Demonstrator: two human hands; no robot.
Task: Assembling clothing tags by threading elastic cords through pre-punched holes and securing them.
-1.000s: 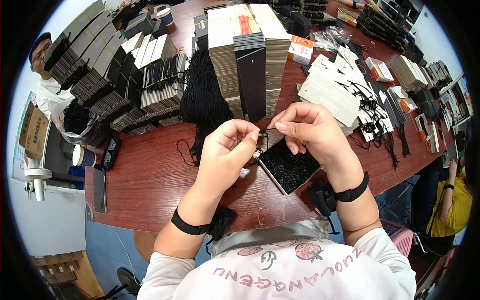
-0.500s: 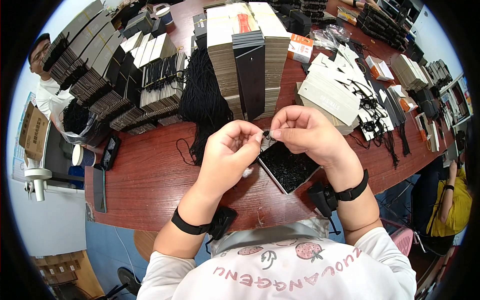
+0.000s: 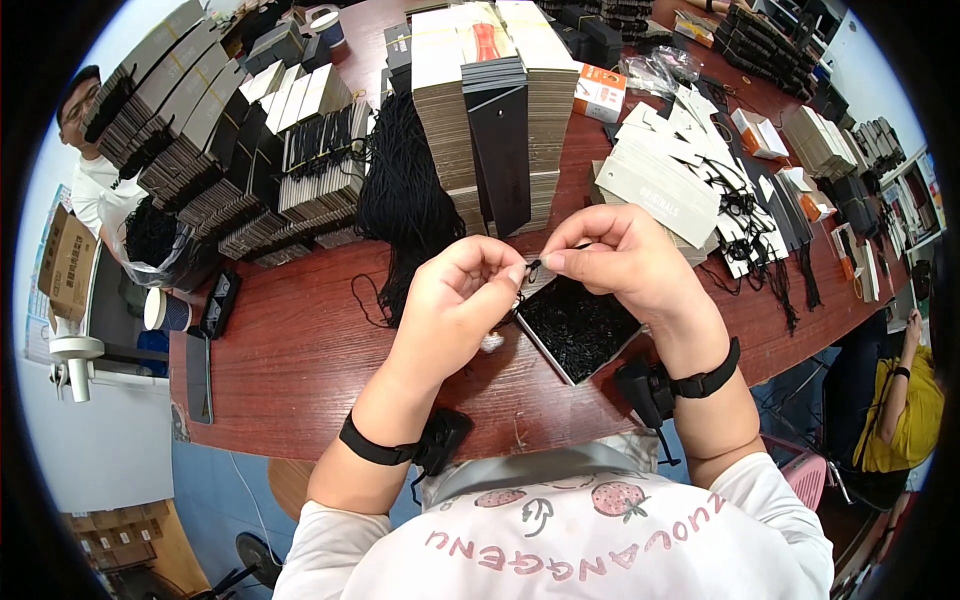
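Above the tabletop (image 3: pixel 290 355), a thin black cord (image 3: pixel 533 265) is held up.
The left hand (image 3: pixel 455 300) has its grip pinching the cord, thumb to forefinger; the right hand (image 3: pixel 622 262), just to the right, pinches it likewise. Nearer, a shallow tray (image 3: pixel 545 350) holds small black pieces (image 3: pixel 578 332); beyond the left hand lies a bundle of black cords (image 3: pixel 408 190).

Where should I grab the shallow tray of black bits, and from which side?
Probably by the near corner of the tray, pinching its outer walls, coming from the near side. It sits cornerwise, that corner nearest the picture's lower edge, while the right hand overlaps the far side in view. The top is open over black pieces, so hold it level.
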